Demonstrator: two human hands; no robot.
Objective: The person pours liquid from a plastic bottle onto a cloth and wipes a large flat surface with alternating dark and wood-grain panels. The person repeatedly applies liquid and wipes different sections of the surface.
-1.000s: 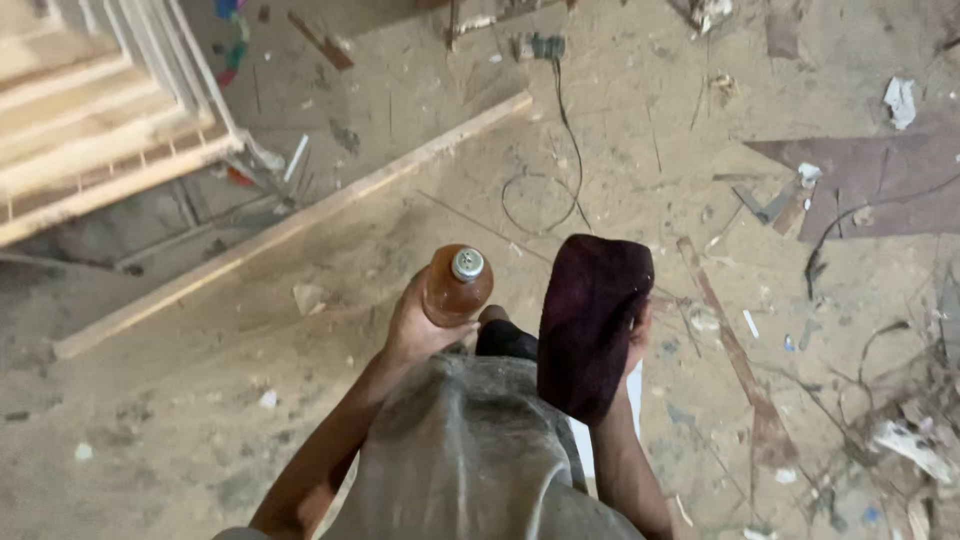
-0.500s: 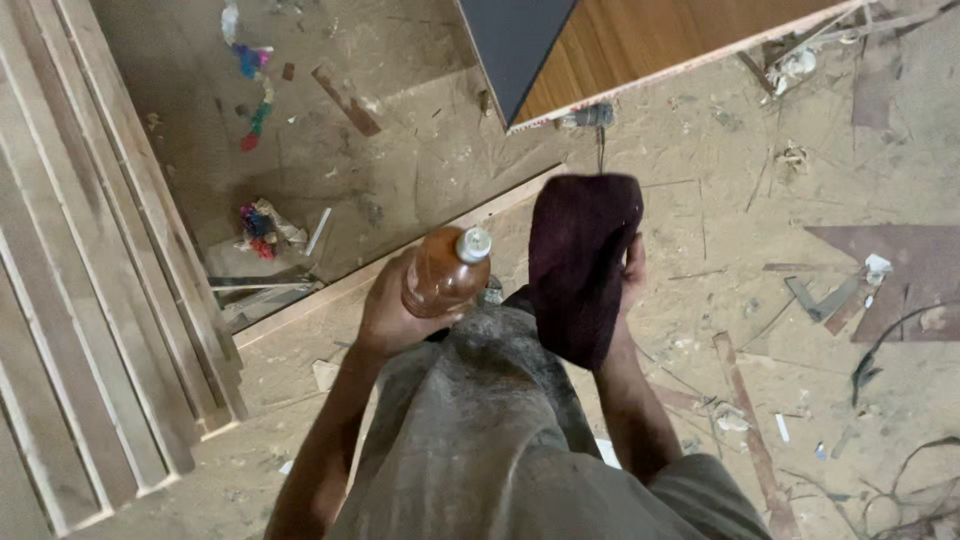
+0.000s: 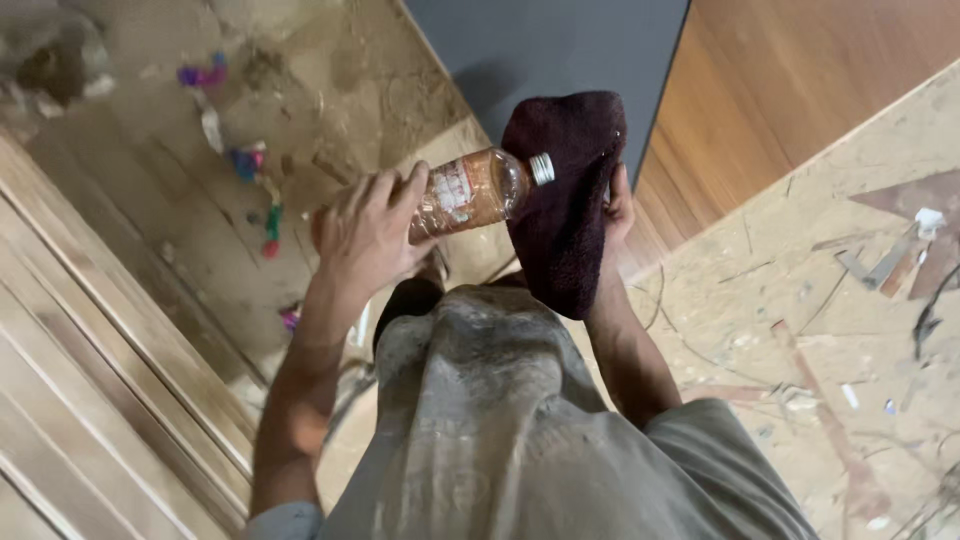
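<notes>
My left hand point(image 3: 365, 235) is gripping the bottle point(image 3: 470, 190), tipping its cap right into the dark cloth point(image 3: 560, 200) my right hand point(image 3: 618, 212) is holding.

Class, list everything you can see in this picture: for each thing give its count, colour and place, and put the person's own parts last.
bottle: one, clear with amber liquid and a silver cap, tilted on its side, neck against the cloth
cloth: one, dark maroon, draped over the right hand
wooden slats: several, pale, left edge
grey panel: one, top centre
wood board: one, brown, top right
floor: dusty, scattered with scraps
left hand: grips the bottle
right hand: holds the cloth
</notes>
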